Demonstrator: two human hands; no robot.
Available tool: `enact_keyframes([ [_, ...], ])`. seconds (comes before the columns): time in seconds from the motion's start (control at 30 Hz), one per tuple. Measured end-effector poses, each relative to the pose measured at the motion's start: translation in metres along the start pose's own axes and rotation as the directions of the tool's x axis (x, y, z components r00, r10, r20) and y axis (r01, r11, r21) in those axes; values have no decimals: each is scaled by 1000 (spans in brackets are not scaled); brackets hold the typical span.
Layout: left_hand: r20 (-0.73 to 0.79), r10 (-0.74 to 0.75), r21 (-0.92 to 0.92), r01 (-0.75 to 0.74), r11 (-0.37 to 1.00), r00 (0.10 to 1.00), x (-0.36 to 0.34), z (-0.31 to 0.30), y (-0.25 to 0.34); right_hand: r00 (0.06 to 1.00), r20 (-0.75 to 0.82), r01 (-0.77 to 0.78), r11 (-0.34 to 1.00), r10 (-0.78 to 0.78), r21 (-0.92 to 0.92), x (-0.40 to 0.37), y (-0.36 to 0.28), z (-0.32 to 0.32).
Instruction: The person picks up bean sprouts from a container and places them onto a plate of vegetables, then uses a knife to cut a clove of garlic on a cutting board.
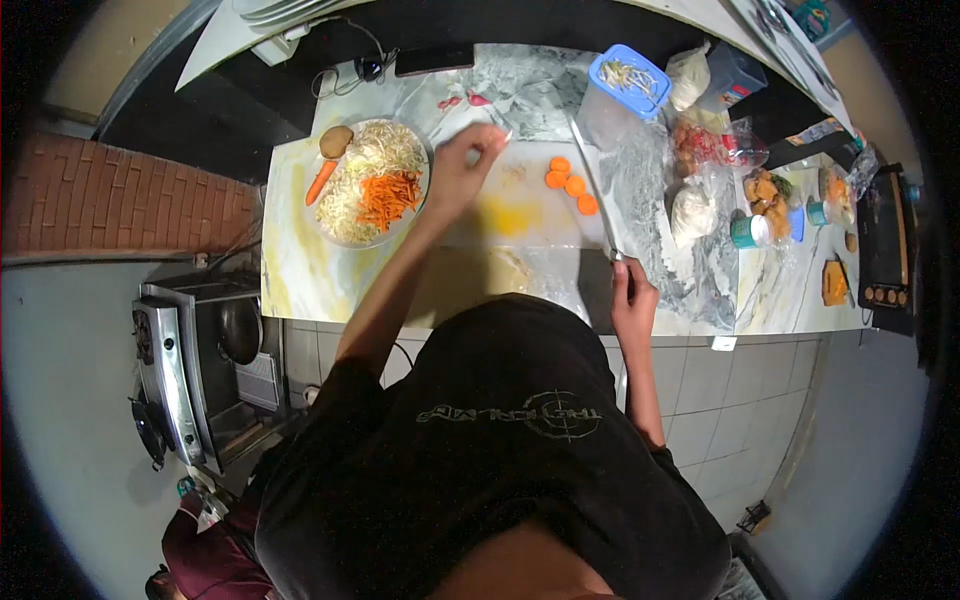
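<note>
My right hand (634, 292) grips the handle of a long knife (597, 190), its blade pointing away from me along the right side of a white cutting board (540, 228). Over the board's far left part, my left hand (468, 168) is closed in a pinch; a small pale bit shows at the fingertips, too small to name. Several round carrot slices (574, 186) lie on the board between the hands, beside a yellow stain. Left of the board, a plate (427, 175) holds bean sprouts (392, 142), carrot strips (388, 200), a whole carrot (321, 182) and a brown potato-like item (336, 141).
Small red shallots (478, 99) lie behind the board. A tub with a blue lid (650, 98) stands at the back, small pale pieces on top. Bagged food (694, 210) and jars (750, 232) sit to the right. A stove (168, 345) and another person (215, 545) are at left.
</note>
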State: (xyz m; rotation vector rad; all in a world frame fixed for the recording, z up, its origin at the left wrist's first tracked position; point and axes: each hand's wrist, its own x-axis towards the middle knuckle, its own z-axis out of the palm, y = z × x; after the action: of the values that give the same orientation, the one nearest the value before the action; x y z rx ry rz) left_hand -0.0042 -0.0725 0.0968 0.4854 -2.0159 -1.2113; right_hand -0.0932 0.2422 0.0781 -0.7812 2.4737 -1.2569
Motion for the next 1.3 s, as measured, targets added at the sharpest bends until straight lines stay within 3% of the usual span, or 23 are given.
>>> enact_keyframes([
  [0.03,6,11,0,-11,1000,1000,21,1,15,998,-54,-8,997,12,74,-3,2,-1],
  [0.1,82,253,25,-256,966,964,60,8,41,994,-101,-16,986,32,164,-8,5,-2],
  [0.13,88,264,21,-267,964,961,79,13,51,989,-133,-21,968,56,249,-10,7,-2],
  [0.2,277,437,-6,-453,891,856,113,28,65,983,-153,-54,961,98,271,-13,10,-4],
  [0.27,325,489,-16,-513,859,809,140,49,69,982,-158,-70,979,101,190,-14,11,-8],
  [0.43,425,587,34,-660,750,689,180,97,64,980,-158,-86,972,122,218,-14,20,-6],
  [0.57,353,627,141,-702,698,694,179,107,48,982,-129,-116,978,139,173,-13,21,-7],
  [0.63,221,558,149,-593,791,800,167,91,44,982,-130,-116,977,140,178,-13,22,-5],
  [0.67,226,553,149,-589,794,802,159,78,40,982,-129,-113,976,138,184,-14,23,-4],
  [0.73,106,443,192,-456,869,890,136,45,22,982,-115,-128,973,152,192,-13,24,-2],
  [0.8,19,278,115,-278,954,960,104,7,1,984,-89,-135,971,155,200,-11,23,-1],
  [0.9,-7,235,288,-224,931,972,59,-59,-39,990,-47,-122,975,133,188,-8,21,4],
  [0.97,-95,91,454,-38,890,991,31,-102,-66,994,-6,-106,977,109,186,-6,17,9],
  [1.0,-108,86,465,-26,885,990,20,-122,-79,995,9,-95,980,94,176,-4,15,11],
  [1.07,-268,-14,476,145,867,963,-1,-155,-101,999,22,-40,990,37,134,-1,12,15],
  [1.17,-350,-106,494,279,823,931,-18,-185,-119,998,67,-12,994,5,111,3,6,20],
  [1.3,-294,-65,488,209,847,953,-21,-186,-123,993,120,-31,991,15,132,6,0,22],
])
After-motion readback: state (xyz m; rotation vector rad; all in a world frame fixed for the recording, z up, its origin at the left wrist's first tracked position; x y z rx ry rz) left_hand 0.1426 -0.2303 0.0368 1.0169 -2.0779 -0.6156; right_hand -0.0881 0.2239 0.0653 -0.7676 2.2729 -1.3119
